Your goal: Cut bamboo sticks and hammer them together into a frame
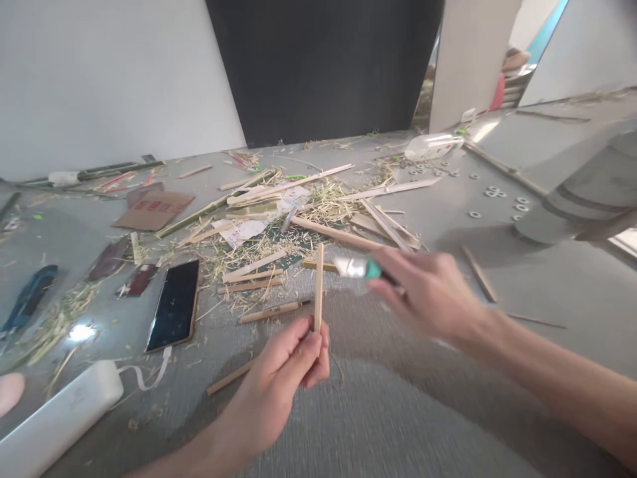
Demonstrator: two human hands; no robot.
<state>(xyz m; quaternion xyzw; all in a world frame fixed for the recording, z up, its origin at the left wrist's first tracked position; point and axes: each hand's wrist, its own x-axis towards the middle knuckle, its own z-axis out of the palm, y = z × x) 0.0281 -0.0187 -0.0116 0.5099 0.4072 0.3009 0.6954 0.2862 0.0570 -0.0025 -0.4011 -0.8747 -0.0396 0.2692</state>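
Observation:
My left hand [293, 362] is closed around the lower end of a thin wooden stick [319, 285], which stands nearly upright from the fingers. Opposite it, my right hand [423, 285] grips a knife [371, 269] with a green part near the blade. The blade points left toward the stick and is smeared by motion; a small gap shows between them. Behind the stick lie a hammer [333, 232] with a wooden handle and a yellowish strip [318, 265]. Just left of the stick, a wooden-handled tool [273, 312] rests on the table.
Shavings [328, 202] and loose strips cover the table's middle. A phone [174, 305] is cabled to a white power bank [64, 415] at left. Cardboard [155, 209] and a blue cutter [30, 299] lie farther left. White rings [492, 192], a clear bottle [430, 147] and a grey cylinder [582, 192] are at right.

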